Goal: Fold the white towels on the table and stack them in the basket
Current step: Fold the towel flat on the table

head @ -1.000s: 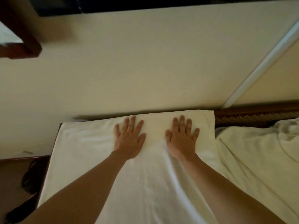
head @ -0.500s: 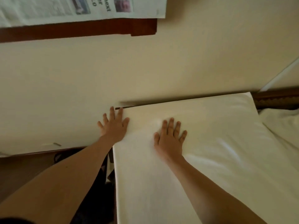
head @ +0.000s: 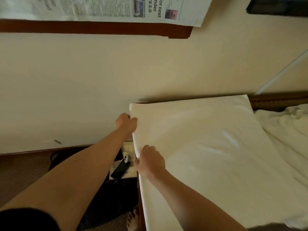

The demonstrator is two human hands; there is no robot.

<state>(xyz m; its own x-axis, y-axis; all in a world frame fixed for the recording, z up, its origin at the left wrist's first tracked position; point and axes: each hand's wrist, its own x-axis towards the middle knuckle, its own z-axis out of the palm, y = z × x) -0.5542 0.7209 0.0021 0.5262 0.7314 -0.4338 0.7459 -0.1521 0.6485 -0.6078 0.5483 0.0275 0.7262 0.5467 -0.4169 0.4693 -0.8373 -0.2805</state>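
Observation:
A white towel [head: 208, 147] lies spread flat over the table, its left edge hanging at the table's left side. My left hand [head: 126, 122] grips that left edge near the far corner, fingers curled round the cloth. My right hand [head: 150, 161] pinches the same edge nearer to me, knuckles up. A second, crumpled white towel [head: 286, 129] lies to the right of the flat one. No basket is in view.
A cream wall rises right behind the table. A newspaper [head: 103, 9] sits on a brown wooden ledge [head: 100, 29] above. Left of the table, low down, are a dark phone [head: 120, 170], white items and dark bags. A bare foot [head: 132, 219] stands by the table edge.
Both hands went from lying flat on the towel to its left edge and closed on it. The view swung left, bringing the newspaper and the floor items into sight.

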